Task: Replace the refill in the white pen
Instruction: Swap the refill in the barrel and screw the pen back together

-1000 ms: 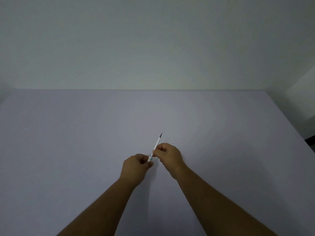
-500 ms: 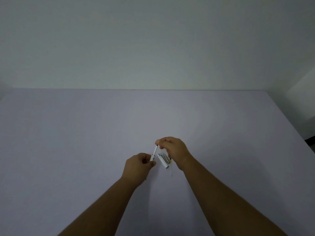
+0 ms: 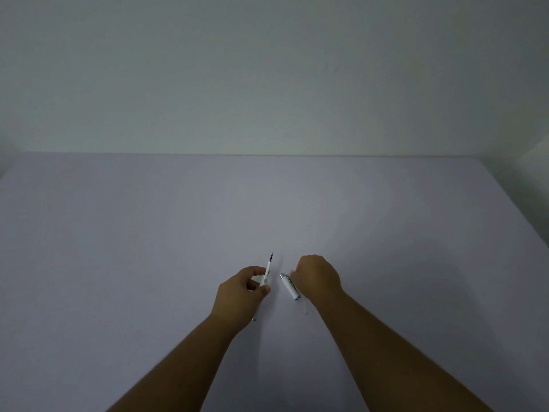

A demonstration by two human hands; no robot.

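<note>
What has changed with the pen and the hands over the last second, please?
The right hand has let go of the pen and moved right, away from the left hand. A white cap now lies on the table beside the right hand; whether that hand holds anything is unclear. The left hand's grip on the pen, tip pointing away, is unchanged.

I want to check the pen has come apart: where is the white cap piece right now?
In the head view the white cap piece lies on the table just left of the right hand, across a small gap from the left hand, which holds the refill.
</note>
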